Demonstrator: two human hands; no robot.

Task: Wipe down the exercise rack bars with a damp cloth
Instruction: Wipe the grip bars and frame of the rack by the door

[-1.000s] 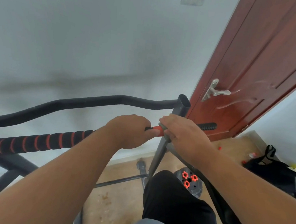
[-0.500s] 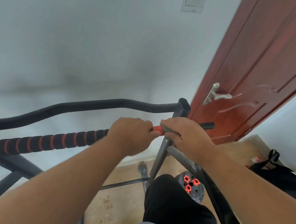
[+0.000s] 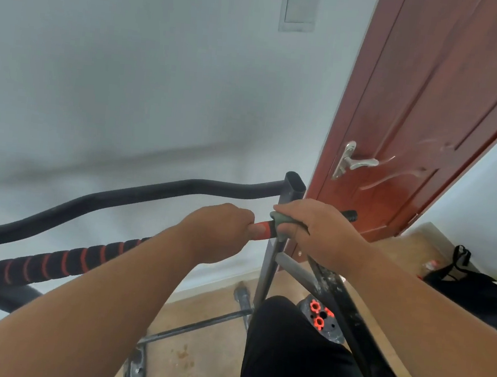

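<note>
Left hand (image 3: pixel 218 231) fisted round black-and-orange foam-gripped bar (image 3: pixel 58 263), bracing | right hand (image 3: pixel 319 235) beside it clamped grey-green cloth (image 3: pixel 284 219) on bar, wiping.

Open wall fills the upper left of the frame, giving free passage above the curved top bar (image 3: pixel 155 190). At centre, the upright post (image 3: pixel 292 193) blocks sideways travel along the striped grip bar (image 3: pixel 49 262). The red door (image 3: pixel 426 115) stands just beside the post on the right. Lower right, a slanted black bar (image 3: pixel 358 329) and a black bag (image 3: pixel 473 282) crowd the floor (image 3: pixel 192 360).
</note>
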